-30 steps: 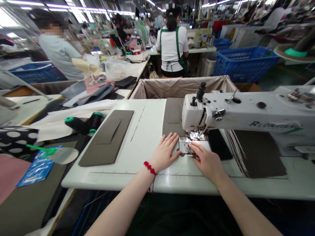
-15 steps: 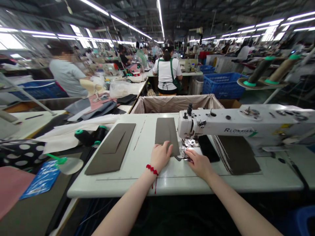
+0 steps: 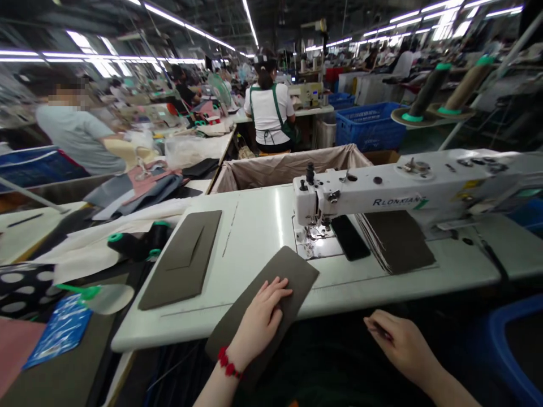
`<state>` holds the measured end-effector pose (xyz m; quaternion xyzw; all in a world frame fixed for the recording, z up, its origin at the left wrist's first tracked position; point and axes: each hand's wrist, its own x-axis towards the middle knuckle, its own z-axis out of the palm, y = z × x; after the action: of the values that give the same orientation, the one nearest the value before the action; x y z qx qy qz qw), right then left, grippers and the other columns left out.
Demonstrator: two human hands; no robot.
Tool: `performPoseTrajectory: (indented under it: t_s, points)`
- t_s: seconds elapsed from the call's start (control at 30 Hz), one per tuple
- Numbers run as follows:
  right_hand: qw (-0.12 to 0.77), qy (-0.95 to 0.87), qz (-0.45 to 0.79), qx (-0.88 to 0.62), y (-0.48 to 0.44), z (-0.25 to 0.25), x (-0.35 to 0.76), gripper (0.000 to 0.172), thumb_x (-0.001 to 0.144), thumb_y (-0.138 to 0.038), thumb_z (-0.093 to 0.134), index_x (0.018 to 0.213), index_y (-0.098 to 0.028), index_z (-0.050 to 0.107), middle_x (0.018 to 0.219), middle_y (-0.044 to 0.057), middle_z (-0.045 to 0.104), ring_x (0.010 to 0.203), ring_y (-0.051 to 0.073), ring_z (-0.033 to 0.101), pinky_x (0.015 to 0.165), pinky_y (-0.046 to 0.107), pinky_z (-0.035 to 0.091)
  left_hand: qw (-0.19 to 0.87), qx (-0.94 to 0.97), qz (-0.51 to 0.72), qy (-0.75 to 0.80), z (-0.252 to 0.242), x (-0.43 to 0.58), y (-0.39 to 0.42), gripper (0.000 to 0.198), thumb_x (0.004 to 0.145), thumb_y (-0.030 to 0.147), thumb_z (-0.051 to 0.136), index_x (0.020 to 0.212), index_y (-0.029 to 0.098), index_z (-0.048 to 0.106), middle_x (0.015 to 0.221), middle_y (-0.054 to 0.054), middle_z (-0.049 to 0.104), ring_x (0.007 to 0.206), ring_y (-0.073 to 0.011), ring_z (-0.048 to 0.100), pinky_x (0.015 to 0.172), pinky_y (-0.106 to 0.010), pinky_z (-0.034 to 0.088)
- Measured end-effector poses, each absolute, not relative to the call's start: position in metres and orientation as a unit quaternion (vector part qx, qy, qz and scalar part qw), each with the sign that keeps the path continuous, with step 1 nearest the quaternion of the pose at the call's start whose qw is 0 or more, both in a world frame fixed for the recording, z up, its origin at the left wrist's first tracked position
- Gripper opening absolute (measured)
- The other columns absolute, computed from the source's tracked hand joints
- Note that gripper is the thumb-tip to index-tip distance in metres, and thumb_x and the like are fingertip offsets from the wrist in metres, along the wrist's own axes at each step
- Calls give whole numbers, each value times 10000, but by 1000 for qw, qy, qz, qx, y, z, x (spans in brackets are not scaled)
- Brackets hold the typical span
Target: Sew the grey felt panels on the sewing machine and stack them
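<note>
Here, the left hand lies flat, fingers spread, on the panel before the machine. Likely light and pliable; best pinched at an edge. The right hand hangs loosely curled, empty.

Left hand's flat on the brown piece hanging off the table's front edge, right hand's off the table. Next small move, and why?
Probably slide the brown piece left onto the stack of sewn pieces. It lies clear of the sewing machine, overhanging the table edge, pinned only by the left hand; the right hand is off the table, so cannot help.

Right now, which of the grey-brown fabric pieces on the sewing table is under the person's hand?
The slanted piece overhanging the table's front edge, under the left hand. The left stack and the stack beneath the machine arm lie untouched.
</note>
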<state>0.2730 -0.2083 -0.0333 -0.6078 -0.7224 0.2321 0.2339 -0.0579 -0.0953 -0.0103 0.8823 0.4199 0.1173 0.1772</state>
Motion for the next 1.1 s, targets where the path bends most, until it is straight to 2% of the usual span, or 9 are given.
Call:
performPoseTrajectory:
  t_s: [0.1,0.3,0.4,0.47,0.57,0.67,0.8,0.87,1.1]
  points:
    - [248,-638,302,-664,-217,-34,257,318,952,-424,425,741,-225,557,634,-14,607,562,130,548,557,232,424,211,909,108,343,-2,-30,-94,450,925,96,346,1289,298,518,1449,37,455,1376,-139,363,1194,-406,233]
    - [274,-588,379,-660,-215,-36,237,285,973,-452,338,876,-262,527,762,-16,645,681,171,617,619,271,452,181,955,75,225,6,3,-60,499,966,268,426,1455,295,332,1519,-3,352,1412,-182,297,1181,-420,242]
    - [276,-582,327,-691,-214,-39,248,244,968,-441,348,897,-263,499,730,-15,628,665,186,621,597,283,433,184,961,59,197,11,2,-52,445,967,295,430,1410,319,404,1465,4,439,1386,-179,349,1174,-410,250]
    - [259,-587,297,-708,-213,-43,256,227,964,-440,359,911,-259,487,697,-17,615,642,192,621,576,286,414,176,958,71,216,12,6,-59,422,938,388,499,1350,298,478,1400,-24,506,1355,-210,392,1170,-432,246]
    - [231,-600,273,-716,-213,-49,262,228,968,-431,348,949,-251,487,704,-7,628,647,204,635,568,289,403,143,947,109,267,4,28,-83,557,838,499,631,1317,244,503,1319,-81,542,1273,-273,456,1114,-471,315]
    - [214,-610,245,-723,-213,-54,259,227,976,-414,332,948,-243,479,725,3,645,661,214,652,550,285,386,115,929,140,323,-11,56,-109,497,855,362,652,1307,227,495,1245,-89,560,1141,-270,517,963,-435,433]
    - [194,-626,215,-724,-211,-54,253,245,983,-409,316,887,-238,462,684,1,642,600,204,645,498,273,339,108,912,174,357,-27,76,-122,186,917,263,571,1100,244,599,1028,-55,625,965,-234,541,803,-391,454]
    - [184,-635,208,-720,-210,-53,252,245,986,-407,316,893,-234,462,688,3,646,598,203,647,488,271,326,112,905,191,362,-30,78,-123,109,941,262,531,1004,249,619,954,-46,630,919,-224,533,775,-386,443]
    - [175,-664,175,-706,-208,-52,250,239,1000,-387,301,921,-229,462,743,10,656,630,198,655,500,274,327,169,874,224,396,-25,78,-129,110,959,243,494,901,220,584,921,-39,612,902,-208,527,798,-385,435]
